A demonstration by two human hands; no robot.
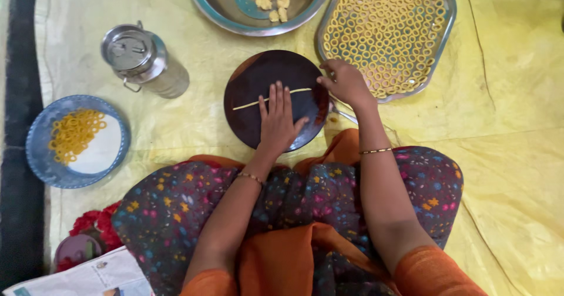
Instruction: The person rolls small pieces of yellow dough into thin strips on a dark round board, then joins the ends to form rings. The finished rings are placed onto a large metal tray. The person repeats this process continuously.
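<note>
A round dark wooden board [252, 76] lies on the yellow sheet in front of my knees. Across it runs a thin pale rope of dough [249, 103]. My left hand [278, 117] lies flat on the middle of the rope, fingers straight and together. My right hand [345, 83] rests at the board's right edge, its fingertips curled near the rope's right end; whether they pinch it I cannot tell.
A steel tray [445, 23] of several yellow dough rings sits right of the board. A steel bowl [214, 2] with dough lumps is at the top. A lidded steel can [141, 58] and a blue plate [41, 149] with rings lie left.
</note>
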